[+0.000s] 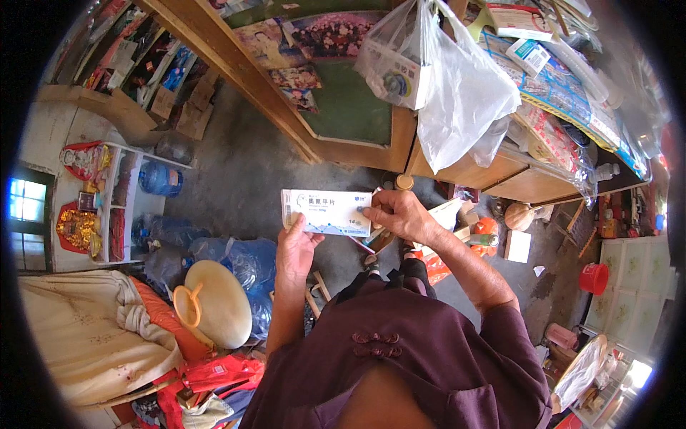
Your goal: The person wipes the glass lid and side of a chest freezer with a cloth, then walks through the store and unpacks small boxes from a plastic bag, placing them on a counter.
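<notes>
A flat white medicine box (327, 213) with a blue wavy pattern and printed writing is held up level before my chest. My left hand (297, 246) grips its lower left part, the thumb on the front face. At the box's right end, my right hand (399, 214) pinches it between thumb and fingers. Whether the right end flap is unfastened cannot be told, as my fingers cover it.
Clear plastic bags (461, 91) hang off a wooden cabinet (402, 139) ahead. Large blue water bottles (236, 257) and a round stool (220, 305) are at the left. On the floor at right lie a white box (517, 246), an orange bag with a can, and a red bucket (593, 279).
</notes>
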`<action>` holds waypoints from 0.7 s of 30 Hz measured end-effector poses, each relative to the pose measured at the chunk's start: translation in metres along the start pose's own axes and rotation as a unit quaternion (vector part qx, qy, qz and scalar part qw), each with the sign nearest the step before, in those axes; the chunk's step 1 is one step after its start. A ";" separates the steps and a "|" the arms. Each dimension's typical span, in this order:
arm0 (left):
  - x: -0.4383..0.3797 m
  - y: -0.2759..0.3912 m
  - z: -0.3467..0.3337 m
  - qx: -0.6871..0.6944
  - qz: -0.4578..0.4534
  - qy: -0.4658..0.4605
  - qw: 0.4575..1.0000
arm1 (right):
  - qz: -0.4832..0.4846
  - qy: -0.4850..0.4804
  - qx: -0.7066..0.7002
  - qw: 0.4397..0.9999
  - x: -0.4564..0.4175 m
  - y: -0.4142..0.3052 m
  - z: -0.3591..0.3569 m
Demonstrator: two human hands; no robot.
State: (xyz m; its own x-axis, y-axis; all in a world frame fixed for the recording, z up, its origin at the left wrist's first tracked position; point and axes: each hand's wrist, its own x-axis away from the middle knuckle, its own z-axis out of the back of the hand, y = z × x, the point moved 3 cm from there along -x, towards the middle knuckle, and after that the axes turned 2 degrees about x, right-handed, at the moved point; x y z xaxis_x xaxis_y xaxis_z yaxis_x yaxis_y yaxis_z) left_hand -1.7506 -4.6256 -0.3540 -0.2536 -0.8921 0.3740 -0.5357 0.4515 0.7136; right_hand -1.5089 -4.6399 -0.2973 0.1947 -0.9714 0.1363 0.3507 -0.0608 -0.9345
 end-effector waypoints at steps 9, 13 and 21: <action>-0.027 -0.015 0.002 -0.189 0.037 0.026 0.981 | 0.059 0.239 0.003 0.969 0.010 0.000 0.066; -0.031 -0.017 -0.013 -0.283 -0.006 0.081 0.956 | 0.080 0.323 0.005 0.943 0.007 -0.047 0.120; -0.052 0.017 -0.078 -0.272 -0.131 -0.009 0.953 | 0.103 0.381 0.141 0.908 -0.036 -0.094 0.163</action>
State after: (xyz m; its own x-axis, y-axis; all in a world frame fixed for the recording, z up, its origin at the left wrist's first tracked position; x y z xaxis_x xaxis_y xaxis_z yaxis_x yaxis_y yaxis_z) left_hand -1.6839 -4.5703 -0.3154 -0.1855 -0.9736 0.1330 -0.0864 0.1510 0.9847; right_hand -1.3997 -4.5613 -0.1605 -0.3706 -0.8384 -0.3998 0.6204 0.0969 -0.7783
